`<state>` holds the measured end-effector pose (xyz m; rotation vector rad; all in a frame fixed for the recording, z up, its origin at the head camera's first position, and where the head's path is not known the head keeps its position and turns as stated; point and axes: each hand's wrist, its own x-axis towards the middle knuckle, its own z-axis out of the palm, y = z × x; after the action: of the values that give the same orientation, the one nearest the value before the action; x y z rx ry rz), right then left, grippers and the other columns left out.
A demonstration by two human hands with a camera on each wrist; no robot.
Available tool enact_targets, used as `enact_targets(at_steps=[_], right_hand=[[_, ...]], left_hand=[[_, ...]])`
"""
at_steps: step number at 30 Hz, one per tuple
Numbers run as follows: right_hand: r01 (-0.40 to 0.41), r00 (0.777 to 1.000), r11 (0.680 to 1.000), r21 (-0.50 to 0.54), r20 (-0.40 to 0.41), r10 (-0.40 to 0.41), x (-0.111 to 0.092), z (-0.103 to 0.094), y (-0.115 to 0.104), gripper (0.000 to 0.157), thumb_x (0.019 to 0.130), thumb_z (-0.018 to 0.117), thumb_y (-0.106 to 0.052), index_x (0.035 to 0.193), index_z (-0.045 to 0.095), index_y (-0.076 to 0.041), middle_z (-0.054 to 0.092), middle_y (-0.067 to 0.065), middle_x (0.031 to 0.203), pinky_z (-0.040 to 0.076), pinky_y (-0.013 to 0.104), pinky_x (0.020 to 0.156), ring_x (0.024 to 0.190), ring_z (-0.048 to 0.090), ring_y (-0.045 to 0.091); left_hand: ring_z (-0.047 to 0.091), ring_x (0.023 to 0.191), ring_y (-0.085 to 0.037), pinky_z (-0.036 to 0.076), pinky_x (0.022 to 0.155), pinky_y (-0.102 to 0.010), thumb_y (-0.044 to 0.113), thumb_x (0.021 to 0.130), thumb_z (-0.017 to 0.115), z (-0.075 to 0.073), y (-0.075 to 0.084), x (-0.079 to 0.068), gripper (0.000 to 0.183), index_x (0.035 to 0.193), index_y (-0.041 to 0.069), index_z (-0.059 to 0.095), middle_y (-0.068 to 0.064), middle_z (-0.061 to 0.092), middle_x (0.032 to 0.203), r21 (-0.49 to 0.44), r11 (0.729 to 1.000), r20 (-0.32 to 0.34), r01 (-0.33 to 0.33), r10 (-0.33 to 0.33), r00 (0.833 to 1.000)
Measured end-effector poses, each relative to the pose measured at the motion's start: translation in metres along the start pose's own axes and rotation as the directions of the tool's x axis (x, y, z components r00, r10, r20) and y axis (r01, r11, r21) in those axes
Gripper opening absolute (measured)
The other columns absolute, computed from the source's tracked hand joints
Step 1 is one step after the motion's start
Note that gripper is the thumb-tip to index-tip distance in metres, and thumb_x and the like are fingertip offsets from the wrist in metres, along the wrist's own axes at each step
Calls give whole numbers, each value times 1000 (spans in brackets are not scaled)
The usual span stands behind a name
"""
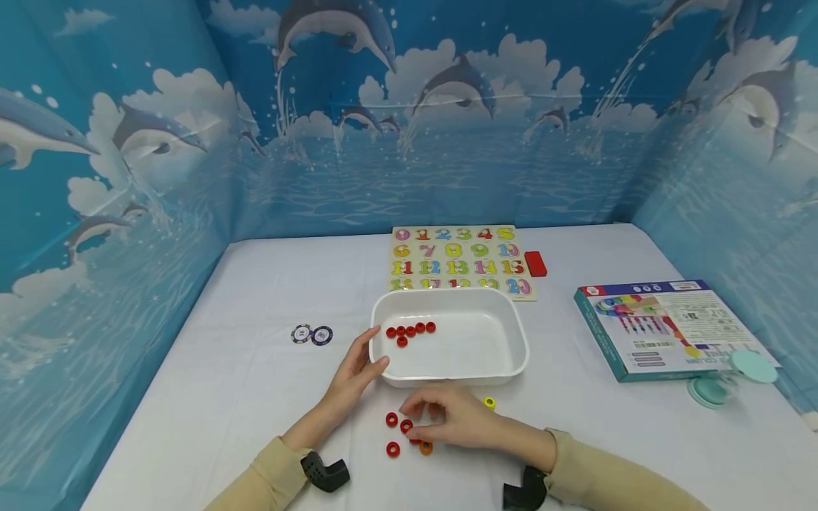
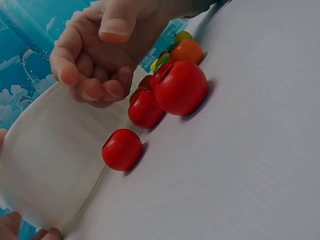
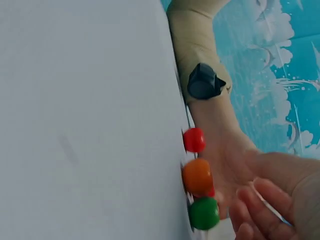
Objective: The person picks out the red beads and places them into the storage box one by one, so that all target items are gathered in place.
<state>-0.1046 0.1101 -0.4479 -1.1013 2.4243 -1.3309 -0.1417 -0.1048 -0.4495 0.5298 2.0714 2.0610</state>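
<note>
A white plastic tub stands in front of me, with several red ring-shaped beads at its left end. My left hand grips the tub's left end, its thumb by the near corner. On the cloth before the tub lie more red beads, an orange bead and a yellow bead. Close over this group hovers my right hand, thumb and fingers apart, nothing seen between them. A green bead shows beside the right hand in the right wrist view; the hand hides it in the head view.
Behind the tub lies a number puzzle board, with a red block beside it. Two round chips rest to the left. A game box and a clear jar with a mint lid are at the right.
</note>
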Motion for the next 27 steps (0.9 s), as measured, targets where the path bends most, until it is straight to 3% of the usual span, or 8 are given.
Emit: enact_targets(at_steps=[3,10,17,27], right_hand=[[19,1000,999,-44,-20,-20,1,6,6,28,77,69,-36,100,63,-22,60,-13,90,47,20,69,80,53,6],[16,1000,990,-142,18,-14,2,13,10,26,79,67,-35,102,60,-26,56,-19,96,45,20,77,88,51,0],[15,1000,982,-187,-16,-18,2,15,8,20,79,67,-31,98,62,-27,57,-20,90,44,18,73,85,50,0],[-11,999,981,-195,-37,4,2,16,3,14,79,67,-27,93,63,-27,57,-21,87,44,18,72,82,50,0]], left_hand=[[12,132,-33,18,105,-45,10,91,50,0,0,0,56,139,4,22,-14,15,146,-8,1000,5,-12,13,1000],[11,132,-33,19,105,-45,9,92,49,0,0,1,56,139,4,21,-15,15,146,-17,1000,14,-21,22,1000],[13,133,-30,19,105,-45,14,91,51,0,0,0,57,140,8,23,-12,14,146,12,1000,-1,19,-19,1000],[12,133,-29,19,105,-43,15,91,51,0,0,0,57,140,9,22,-12,14,146,19,1000,-5,24,-24,1000]])
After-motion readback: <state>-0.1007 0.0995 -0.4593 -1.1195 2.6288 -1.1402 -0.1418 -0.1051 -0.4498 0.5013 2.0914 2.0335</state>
